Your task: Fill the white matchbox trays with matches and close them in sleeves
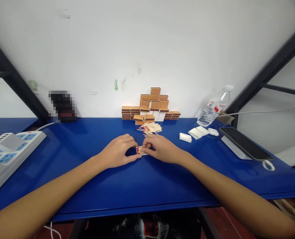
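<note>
Both of my hands meet at the middle of the blue table. Between them lies a small open matchbox tray with red-tipped matches in it. My left hand curls around the tray's left end, fingers closed on it. My right hand pinches the tray's right side with thumb and fingers. Just beyond my hands a loose pile of matches lies on the table. Behind that, a stack of brown matchboxes stands against the white wall.
White inner trays lie to the right, next to a tilted water bottle. A dark phone rests on a white block at far right. A white power strip sits at the left edge. Black frame struts rise at both sides.
</note>
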The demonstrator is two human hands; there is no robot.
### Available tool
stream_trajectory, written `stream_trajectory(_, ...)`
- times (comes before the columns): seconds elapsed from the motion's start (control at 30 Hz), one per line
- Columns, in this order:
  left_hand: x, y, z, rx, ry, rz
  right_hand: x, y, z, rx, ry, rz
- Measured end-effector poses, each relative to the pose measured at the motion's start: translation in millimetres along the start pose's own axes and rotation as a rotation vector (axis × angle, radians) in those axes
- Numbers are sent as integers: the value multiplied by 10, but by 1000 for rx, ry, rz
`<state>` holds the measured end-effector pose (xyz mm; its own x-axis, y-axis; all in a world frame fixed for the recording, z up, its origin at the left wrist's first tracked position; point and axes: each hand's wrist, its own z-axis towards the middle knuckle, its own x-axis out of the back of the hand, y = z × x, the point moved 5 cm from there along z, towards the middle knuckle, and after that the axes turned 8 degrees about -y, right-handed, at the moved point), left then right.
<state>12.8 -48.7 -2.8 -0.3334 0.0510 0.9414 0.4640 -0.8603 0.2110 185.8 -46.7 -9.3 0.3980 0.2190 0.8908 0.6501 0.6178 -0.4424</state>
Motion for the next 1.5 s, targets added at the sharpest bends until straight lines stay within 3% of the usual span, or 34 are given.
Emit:
stream_trajectory(0.73,-1,-11,-3,9,6,-24,70,-39,-35,86,-163,128)
stream_trajectory(1.1,7,-9,1,26,-10,-16,110,-59,-18,46,-26,37)
stream_trajectory(1.2,14,-14,-4,43,-13,-7,341,123,-56,-18,95,-43)
stream_trajectory(1.3,38,-13,-12,55,22,3,602,483,-140,-254,226,-193)
stream_trajectory(1.4,38,-12,-18,52,39,10,630,789,-167,-406,163,-225)
stream_trajectory(1.5,20,-17,-20,31,36,5,486,889,-104,-407,85,-174)
